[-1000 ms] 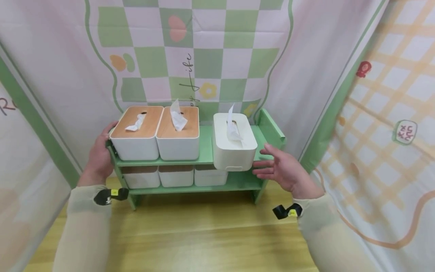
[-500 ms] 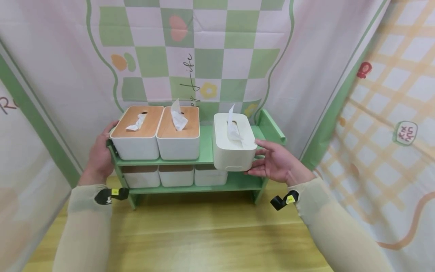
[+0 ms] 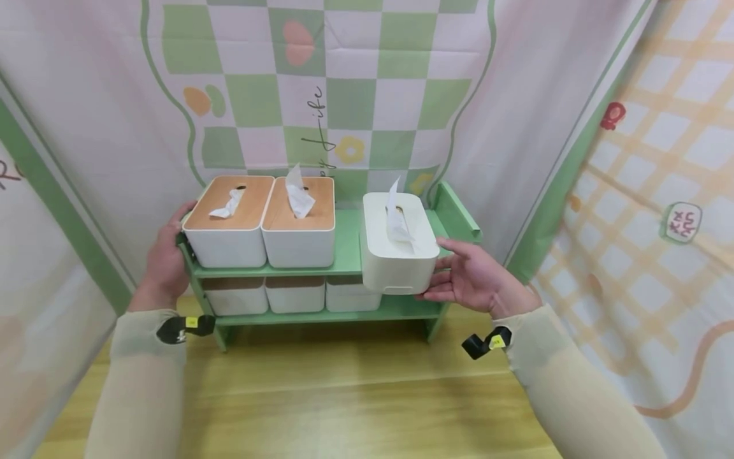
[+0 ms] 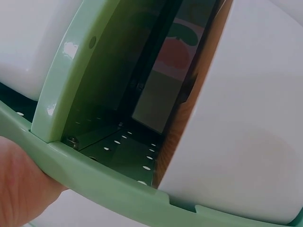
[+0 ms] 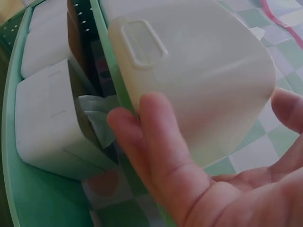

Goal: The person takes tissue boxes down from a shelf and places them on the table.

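My right hand (image 3: 473, 280) is at the right side of an all-white tissue box (image 3: 398, 274) with a tissue sticking up from its lid. Its thumb lies near the lid's edge and its fingers reach toward the lower corner; the right wrist view shows the fingers (image 5: 158, 127) against the box's underside. The box juts past the front edge of the green shelf's upper board (image 3: 346, 245). My left hand (image 3: 166, 261) grips the shelf's left end, with its far fingers hidden; a piece of that hand (image 4: 21, 189) shows beside the green frame (image 4: 94, 165).
Two white tissue boxes with wooden lids, a left one (image 3: 226, 245) and a right one (image 3: 301, 245), stand side by side on the upper board. Three more white boxes (image 3: 295, 296) stand below. A raised green end panel (image 3: 459, 213) closes the right; printed curtains (image 3: 395, 108) hang behind.
My right hand has come in from the right and taken hold of the white tissue box, which has shifted slightly toward me and rightward. My left hand stays on the shelf.
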A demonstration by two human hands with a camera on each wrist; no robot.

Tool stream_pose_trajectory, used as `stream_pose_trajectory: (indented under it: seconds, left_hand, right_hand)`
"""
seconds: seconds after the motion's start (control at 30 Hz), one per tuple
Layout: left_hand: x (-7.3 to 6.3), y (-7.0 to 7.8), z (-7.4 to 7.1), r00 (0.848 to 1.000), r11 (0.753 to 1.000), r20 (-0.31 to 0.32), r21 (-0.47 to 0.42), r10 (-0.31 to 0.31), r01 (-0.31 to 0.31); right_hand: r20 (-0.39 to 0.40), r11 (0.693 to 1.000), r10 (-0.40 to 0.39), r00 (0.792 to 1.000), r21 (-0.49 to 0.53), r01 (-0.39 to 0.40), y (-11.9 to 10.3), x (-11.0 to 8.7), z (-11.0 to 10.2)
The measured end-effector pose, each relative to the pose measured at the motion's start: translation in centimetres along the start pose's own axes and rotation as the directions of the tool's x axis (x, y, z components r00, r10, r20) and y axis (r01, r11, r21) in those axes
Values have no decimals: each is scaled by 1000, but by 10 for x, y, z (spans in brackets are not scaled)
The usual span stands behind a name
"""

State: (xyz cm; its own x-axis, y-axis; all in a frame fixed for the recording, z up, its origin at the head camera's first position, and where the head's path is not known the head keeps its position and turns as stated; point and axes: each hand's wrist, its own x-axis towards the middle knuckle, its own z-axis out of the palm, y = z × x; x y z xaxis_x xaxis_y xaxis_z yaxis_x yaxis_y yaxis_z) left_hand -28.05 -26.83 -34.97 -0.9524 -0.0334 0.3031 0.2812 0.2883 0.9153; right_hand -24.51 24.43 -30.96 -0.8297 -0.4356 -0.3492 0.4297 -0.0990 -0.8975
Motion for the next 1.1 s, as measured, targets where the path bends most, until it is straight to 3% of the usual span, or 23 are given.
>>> stream_pose_trajectory:
  seconds: [0.43,0.63,0.93,1.1]
  left_hand:
    - [-1,0,0,999,995,-15,97,30,-28]
    - [-1,0,0,1000,997,-13,77,18,-17]
    - [-1,4,0,1000,1000,2,7,-17,17]
    - [0,2,0,1000,999,-3,52,18,-18]
  right_hand:
    - [15,999,52,999,-5,-52,-1,2,0]
    - [25,998,49,998,-44,-48,-2,-1,-1]
    - [-52,996,57,997,-66,-60,-5,3,3]
    - [-54,994,69,996,-77,-73,-7,4,3]
